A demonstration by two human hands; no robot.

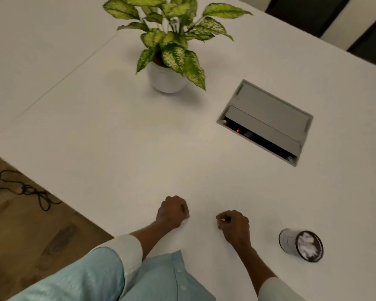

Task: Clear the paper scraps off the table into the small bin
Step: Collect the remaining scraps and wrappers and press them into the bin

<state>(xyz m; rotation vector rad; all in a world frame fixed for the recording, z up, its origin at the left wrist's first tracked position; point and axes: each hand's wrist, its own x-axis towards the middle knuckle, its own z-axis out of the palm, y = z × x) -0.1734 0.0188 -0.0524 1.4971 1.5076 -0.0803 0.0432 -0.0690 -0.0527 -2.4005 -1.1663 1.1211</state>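
A small round bin (288, 241) with a dark rim stands on the white table (117, 137) at the lower right, and white paper scraps (306, 245) lie inside it. My left hand (172, 211) rests on the table near the front edge with its fingers curled into a fist; nothing shows in it. My right hand (233, 224) rests a little to the right, fingers curled, about a hand's width left of the bin. I see no loose scraps on the tabletop.
A potted plant (168, 77) in a white pot stands at the back middle. A grey cable box (265, 120) with its lid raised is set into the table at the right. Black cables (28, 190) lie on the floor to the left.
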